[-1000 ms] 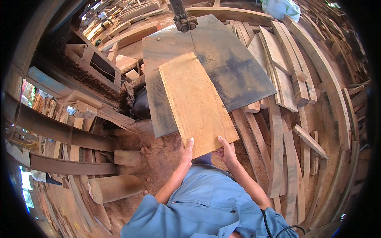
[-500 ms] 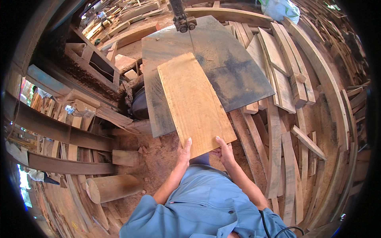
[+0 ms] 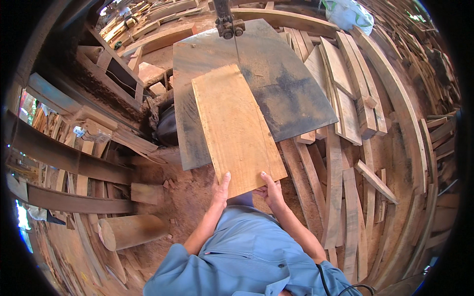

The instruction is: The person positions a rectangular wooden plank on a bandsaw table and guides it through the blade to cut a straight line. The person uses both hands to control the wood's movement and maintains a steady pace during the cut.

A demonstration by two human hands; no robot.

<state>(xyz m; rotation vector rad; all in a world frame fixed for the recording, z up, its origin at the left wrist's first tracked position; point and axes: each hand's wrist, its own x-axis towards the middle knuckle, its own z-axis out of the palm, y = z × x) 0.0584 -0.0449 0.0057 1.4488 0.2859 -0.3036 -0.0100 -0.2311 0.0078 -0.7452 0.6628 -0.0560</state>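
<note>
A wide pale wooden board lies partly over the dark metal saw table, its near end sticking out past the table's edge towards me. My left hand grips the near left corner, thumb on top. My right hand holds the near edge further right, thumb above and fingers beneath. Beyond the board's far edge, the thin bandsaw blade runs down from the blade guide into the table. The far edge sits just by the blade; whether they touch I cannot tell.
Long planks and beams are stacked along the right. A short round log lies at lower left, beside curved metal bands. The saw's dusty frame stands left of the table. A whitish sack sits at the far right, and a person is far off.
The whole view has shifted slightly. The board's near end and both hands appear a little further left, with the grip unchanged.
</note>
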